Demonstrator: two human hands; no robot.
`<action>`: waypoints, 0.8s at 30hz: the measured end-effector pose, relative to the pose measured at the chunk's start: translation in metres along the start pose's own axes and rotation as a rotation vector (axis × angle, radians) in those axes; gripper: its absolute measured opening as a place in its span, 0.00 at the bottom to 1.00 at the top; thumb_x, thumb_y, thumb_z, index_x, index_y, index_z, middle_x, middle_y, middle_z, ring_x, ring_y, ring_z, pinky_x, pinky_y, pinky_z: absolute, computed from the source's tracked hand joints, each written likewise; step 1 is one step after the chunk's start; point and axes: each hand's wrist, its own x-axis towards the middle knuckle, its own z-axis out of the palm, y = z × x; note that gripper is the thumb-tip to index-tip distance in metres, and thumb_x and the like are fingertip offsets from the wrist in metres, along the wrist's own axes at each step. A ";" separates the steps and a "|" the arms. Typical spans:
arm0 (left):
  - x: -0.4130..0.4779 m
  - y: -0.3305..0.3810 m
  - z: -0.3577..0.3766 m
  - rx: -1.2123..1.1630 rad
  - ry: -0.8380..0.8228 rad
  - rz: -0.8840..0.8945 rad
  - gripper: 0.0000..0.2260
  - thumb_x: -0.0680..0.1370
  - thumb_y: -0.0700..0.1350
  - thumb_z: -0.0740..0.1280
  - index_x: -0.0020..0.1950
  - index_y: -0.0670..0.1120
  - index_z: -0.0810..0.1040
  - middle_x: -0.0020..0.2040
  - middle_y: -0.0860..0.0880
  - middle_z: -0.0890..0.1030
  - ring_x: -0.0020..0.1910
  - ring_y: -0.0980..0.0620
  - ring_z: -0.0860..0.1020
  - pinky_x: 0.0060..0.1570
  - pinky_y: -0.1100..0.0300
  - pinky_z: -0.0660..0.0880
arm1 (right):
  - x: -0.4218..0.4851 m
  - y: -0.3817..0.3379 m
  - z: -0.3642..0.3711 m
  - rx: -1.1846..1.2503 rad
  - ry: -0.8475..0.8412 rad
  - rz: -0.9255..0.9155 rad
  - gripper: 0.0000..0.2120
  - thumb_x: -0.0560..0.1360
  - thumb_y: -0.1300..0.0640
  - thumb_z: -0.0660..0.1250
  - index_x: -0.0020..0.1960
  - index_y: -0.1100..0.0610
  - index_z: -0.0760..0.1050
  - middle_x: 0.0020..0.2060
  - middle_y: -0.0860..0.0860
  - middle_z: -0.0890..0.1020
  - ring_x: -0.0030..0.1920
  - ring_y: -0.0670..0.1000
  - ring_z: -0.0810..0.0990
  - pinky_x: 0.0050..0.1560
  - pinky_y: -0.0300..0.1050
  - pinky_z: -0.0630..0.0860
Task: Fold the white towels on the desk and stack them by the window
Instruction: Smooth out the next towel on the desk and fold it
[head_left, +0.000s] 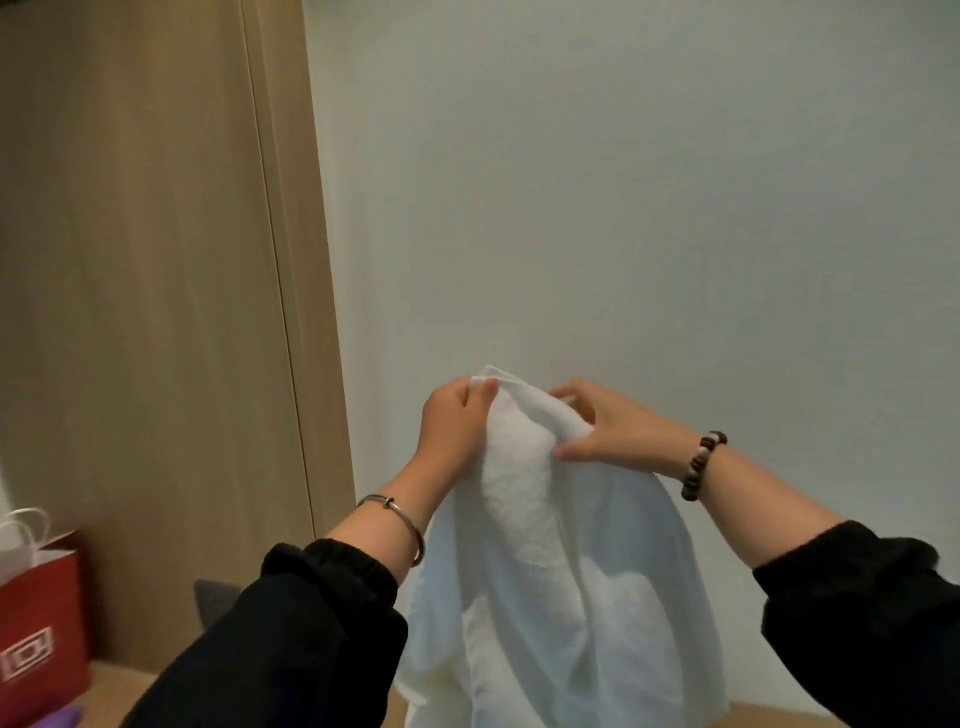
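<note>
Both hands, left (453, 421) and right (597, 426), pinch the towel (561, 582) by its top edge (close together), likely so it hangs straight above the desk (111, 688) for folding.

No legible text. Red paper bag (44, 597) carried a white square logo (27, 653), too blurred to read.

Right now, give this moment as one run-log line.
left hand: pinches towel top | right hand: grips towel top | towel: held up, hanging loose, not yet folded
</note>
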 end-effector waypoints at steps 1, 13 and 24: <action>-0.003 0.002 0.001 0.001 -0.006 0.026 0.18 0.79 0.45 0.63 0.29 0.49 0.66 0.26 0.56 0.67 0.25 0.60 0.64 0.25 0.67 0.60 | -0.004 -0.005 0.003 0.105 0.062 -0.033 0.23 0.69 0.53 0.75 0.59 0.47 0.68 0.52 0.45 0.77 0.51 0.43 0.77 0.48 0.37 0.73; -0.039 0.024 0.028 -0.249 -0.188 0.028 0.14 0.81 0.49 0.62 0.41 0.46 0.83 0.36 0.48 0.79 0.36 0.55 0.74 0.37 0.59 0.70 | -0.017 -0.016 0.012 0.150 0.382 -0.027 0.13 0.73 0.53 0.71 0.31 0.54 0.75 0.25 0.44 0.74 0.27 0.40 0.69 0.30 0.33 0.64; -0.053 0.007 0.037 -0.119 -0.168 0.010 0.18 0.76 0.44 0.67 0.28 0.49 0.67 0.25 0.57 0.65 0.27 0.58 0.63 0.28 0.65 0.61 | -0.023 0.007 0.034 0.471 0.507 0.147 0.12 0.73 0.63 0.68 0.31 0.59 0.75 0.26 0.48 0.74 0.27 0.42 0.70 0.29 0.34 0.67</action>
